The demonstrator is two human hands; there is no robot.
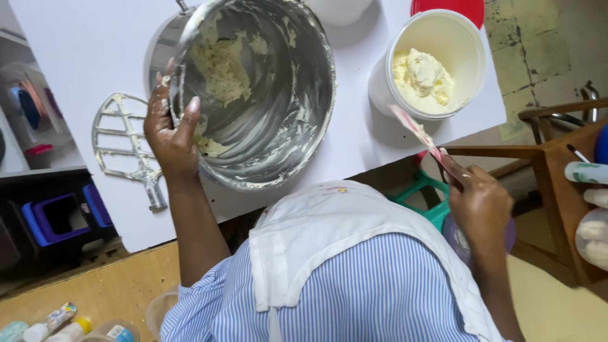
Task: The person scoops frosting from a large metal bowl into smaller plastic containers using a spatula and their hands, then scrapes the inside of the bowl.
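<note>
A large steel mixing bowl is tilted toward me on the white table, smeared inside with pale cream and clumps near its upper left wall. My left hand grips the bowl's left rim, thumb inside, fingers coated with cream. My right hand is off the table's right edge, holding a pink spatula whose cream-tipped blade points up toward a white plastic tub partly filled with yellowish cream.
A cream-coated metal mixer paddle lies on the table left of the bowl. A red lid shows behind the tub. A wooden chair stands at right, a green stool below the table, blue containers at left.
</note>
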